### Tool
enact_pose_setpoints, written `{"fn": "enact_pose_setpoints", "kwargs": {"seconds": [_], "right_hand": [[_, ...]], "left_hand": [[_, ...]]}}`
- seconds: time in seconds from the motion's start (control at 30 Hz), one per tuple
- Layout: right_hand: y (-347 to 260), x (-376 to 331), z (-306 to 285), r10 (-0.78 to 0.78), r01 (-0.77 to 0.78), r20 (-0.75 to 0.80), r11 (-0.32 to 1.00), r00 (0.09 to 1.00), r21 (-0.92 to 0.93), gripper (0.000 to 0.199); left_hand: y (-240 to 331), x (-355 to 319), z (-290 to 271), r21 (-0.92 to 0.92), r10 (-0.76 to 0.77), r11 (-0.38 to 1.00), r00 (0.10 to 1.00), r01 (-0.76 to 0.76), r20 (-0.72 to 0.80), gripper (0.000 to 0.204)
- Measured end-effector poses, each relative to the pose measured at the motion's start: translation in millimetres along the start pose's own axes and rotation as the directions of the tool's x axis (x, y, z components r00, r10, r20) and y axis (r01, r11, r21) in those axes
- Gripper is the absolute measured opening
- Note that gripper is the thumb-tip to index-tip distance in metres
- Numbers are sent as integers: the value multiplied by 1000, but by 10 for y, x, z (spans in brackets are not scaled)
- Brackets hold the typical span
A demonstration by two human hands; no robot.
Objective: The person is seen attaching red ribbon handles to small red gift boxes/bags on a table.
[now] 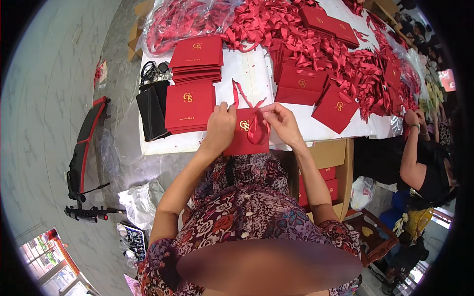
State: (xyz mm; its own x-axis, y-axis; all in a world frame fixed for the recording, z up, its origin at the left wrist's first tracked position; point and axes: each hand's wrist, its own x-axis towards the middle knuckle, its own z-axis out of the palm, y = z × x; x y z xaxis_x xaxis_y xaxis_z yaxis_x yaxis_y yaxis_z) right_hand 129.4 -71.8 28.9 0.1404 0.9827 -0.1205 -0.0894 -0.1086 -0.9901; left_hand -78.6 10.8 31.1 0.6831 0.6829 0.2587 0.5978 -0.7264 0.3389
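Patterned garment [237,207] nearest; red bag [238,145] and ribbon [254,137] at the counter [249,64] beyond

Red bag: one, lay at the counter's near edge, its lower end reaching past it. The right hand [282,123] had thumb and forefinger closed to a pinch on the ribbon, which trailed over the bag's face. The left hand [222,126] had its fingers curled at the bag's upper left side; what they gripped, if anything, could not be told.

Containers: a clear plastic bag [185,22], at the far left, held red ribbons. A cardboard box [330,154] below the counter, right of the garment, stood open with red pieces [328,172] inside. A white plastic bag [142,201] sat on the floor, contents hidden.

Markings: the red bag bore a gold emblem [244,125], as did the front stack [190,106] and the rear stack [196,55] to its left; both stacks carried a small gold line of print beneath.

Edges and room: a black pouch [153,111] lay between the front stack and the counter's left edge. White covering showed in a strip from the red bag back toward the ribbon heap [261,24]. More red bags [335,109] flanked the right side.
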Motion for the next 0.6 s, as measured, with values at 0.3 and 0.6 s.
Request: {"fn": "enact_pose_setpoints", "kwargs": {"seconds": [0.3,0.6], "right_hand": [[252,16,390,-269,227,17,773,963,-592,8],[219,-24,361,-273,215,6,743,962,-634,12]], "left_hand": [[87,70,108,44,-7,999,994,2,106,28],[78,-3,143,-268,-78,960,997,83,30,40]]}}
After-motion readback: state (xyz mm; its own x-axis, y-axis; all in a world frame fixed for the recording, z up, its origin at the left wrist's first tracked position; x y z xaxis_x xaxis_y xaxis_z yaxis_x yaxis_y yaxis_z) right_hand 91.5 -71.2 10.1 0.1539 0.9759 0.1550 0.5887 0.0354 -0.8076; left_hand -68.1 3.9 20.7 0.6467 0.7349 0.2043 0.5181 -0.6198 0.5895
